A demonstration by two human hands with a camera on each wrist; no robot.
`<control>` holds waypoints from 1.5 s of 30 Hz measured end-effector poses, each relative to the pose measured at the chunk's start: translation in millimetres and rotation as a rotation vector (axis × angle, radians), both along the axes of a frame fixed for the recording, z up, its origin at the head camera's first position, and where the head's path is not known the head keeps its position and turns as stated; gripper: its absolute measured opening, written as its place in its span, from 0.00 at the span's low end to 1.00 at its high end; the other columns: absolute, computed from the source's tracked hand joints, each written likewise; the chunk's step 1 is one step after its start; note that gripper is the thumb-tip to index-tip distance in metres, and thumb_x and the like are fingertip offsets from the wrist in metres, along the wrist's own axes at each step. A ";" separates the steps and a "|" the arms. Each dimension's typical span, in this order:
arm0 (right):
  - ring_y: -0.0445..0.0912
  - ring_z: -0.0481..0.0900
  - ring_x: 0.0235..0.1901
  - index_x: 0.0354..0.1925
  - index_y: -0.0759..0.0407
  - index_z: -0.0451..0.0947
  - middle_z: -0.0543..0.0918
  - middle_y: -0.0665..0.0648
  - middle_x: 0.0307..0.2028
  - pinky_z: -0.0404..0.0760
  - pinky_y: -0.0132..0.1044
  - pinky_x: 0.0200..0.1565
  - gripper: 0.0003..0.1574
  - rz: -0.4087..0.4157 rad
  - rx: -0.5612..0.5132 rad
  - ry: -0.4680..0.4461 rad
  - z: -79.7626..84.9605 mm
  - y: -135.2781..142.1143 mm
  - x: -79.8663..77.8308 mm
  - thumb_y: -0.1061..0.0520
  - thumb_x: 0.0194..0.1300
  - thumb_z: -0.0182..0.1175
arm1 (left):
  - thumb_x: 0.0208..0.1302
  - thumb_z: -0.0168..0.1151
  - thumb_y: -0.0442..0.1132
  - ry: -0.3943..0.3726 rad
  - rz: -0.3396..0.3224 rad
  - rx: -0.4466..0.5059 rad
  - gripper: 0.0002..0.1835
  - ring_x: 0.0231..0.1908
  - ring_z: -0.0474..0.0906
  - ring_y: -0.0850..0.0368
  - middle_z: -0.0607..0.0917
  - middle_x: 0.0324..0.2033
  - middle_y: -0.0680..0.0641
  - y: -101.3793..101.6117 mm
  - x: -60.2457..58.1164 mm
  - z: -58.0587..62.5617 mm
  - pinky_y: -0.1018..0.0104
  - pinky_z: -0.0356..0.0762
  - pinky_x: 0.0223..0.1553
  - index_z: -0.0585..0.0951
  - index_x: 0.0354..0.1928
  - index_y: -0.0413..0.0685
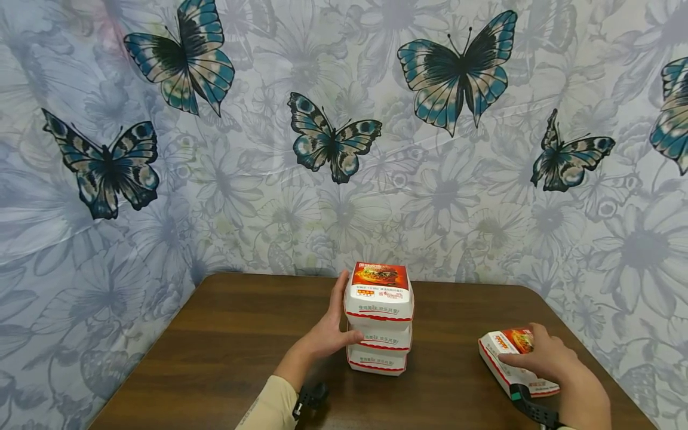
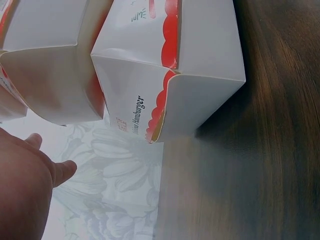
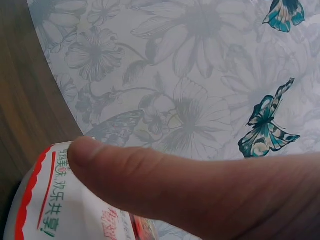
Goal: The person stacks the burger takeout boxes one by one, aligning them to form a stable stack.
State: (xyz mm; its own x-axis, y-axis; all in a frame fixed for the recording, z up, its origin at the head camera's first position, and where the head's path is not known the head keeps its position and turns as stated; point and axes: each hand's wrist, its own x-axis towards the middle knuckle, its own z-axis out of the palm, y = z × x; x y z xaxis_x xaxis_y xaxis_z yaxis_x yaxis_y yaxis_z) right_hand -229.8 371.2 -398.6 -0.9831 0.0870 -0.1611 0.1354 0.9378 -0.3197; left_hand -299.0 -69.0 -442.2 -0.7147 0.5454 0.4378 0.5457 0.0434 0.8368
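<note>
pale cream sleeve [image 1: 270, 405]; black left wristband [image 1: 298, 406]; black right wristband [image 1: 537, 413], green patch [image 1: 516, 395]

Box stack [image 1: 378, 338] on table [image 1: 242, 322], single box [image 1: 515, 376] right

From my end, head view: brown wood-grain table [image 1: 242, 310], rounded far corners. Pale floral backdrop [image 1: 430, 233] behind it, greyish blooms. I count six teal-and-black butterflies [image 1: 333, 140] on it: two big up top, one centre, one left, one smaller right, one cropped by the right edge.
</note>
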 end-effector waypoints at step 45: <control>0.82 0.62 0.60 0.70 0.72 0.62 0.63 0.85 0.63 0.64 0.74 0.56 0.60 0.156 -0.037 0.240 -25.1 -57.4 -32.3 0.31 0.58 0.67 | 0.55 0.63 0.73 -0.008 -0.003 -0.002 0.65 0.79 0.28 0.46 0.27 0.79 0.54 0.8 -0.2 -0.8 0.27 0.39 0.71 0.26 0.77 0.71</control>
